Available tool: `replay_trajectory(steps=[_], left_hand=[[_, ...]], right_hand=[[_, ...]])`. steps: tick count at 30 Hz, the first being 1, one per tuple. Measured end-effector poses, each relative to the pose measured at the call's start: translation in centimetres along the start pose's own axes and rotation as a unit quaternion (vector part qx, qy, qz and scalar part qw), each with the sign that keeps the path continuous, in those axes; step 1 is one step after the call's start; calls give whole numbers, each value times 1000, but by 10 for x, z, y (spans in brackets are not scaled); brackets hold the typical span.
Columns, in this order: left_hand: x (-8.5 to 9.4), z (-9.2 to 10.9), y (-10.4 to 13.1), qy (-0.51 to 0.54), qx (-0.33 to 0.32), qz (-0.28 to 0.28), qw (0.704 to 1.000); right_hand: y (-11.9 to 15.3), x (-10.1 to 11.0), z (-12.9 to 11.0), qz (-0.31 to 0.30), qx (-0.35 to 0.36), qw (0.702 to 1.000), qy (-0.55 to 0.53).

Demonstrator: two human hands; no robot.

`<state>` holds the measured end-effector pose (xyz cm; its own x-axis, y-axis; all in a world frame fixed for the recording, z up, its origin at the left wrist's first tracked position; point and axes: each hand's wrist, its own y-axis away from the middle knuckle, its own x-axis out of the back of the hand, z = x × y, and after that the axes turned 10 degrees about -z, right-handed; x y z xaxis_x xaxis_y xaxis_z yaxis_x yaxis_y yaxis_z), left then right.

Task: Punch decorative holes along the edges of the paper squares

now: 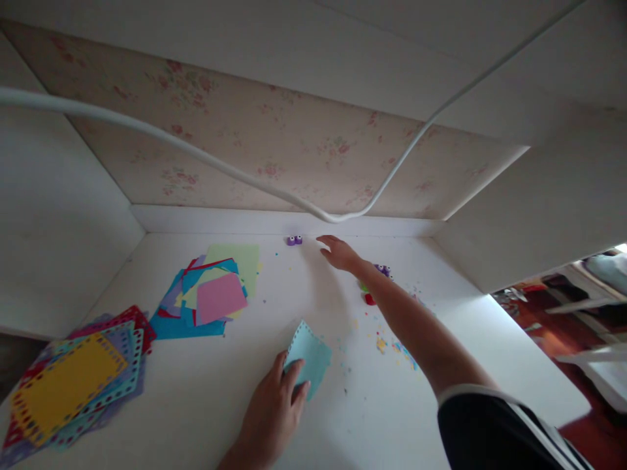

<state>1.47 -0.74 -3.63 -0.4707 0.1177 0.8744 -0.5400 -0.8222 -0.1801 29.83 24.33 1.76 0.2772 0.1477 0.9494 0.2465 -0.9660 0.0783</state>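
Teal sheet (pixel 313 359): one, near the front middle of the white table (pixel 196 391), lifted at an angle in your left hand (pixel 274 405); your fingers and thumb are closed on its lower left part, probably so that the rest stays free; a dotted row of what look like small holes runs along its upper left edge; the far edges are plain as far as they show.

Your right hand (pixel 339 253) is empty and loosely open, arm stretched toward the back of the table, just right of two small purple pieces (pixel 291 241) with eye-like spots; contact with the table, cannot tell; the stretch is likely because those pieces sit so far back.

Under and behind your right forearm: one red piece (pixel 369 299), one green piece (pixel 363 287), and a purple cluster (pixel 381 268), number uncertain, partly hidden; paper scraps (pixel 381 344) lie scattered near them, too many to count.

To the left, two piles, apparently sorted by edge: a plain-edged pile, one pink sheet (pixel 221 299) on top; a hole-edged pile, one yellow sheet (pixel 68 385) on top; sheets overlap, so no full count for either.

Outermost: one white cable (pixel 206 155) sagging across your view.
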Motion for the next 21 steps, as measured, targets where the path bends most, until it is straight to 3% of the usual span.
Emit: replay_trajectory(steps=[6, 13, 21], left_hand=[[6, -3, -2, 38, -10, 13, 999], [16, -5, -4, 105, -32, 10, 994], [35, -17, -11, 198, 97, 32, 975]], right_hand=[[-45, -33, -33, -23, 34, 999, -18], [-51, -32, -38, -4, 2, 1000, -29], [-52, -31, -48, 5, -15, 997, -72]])
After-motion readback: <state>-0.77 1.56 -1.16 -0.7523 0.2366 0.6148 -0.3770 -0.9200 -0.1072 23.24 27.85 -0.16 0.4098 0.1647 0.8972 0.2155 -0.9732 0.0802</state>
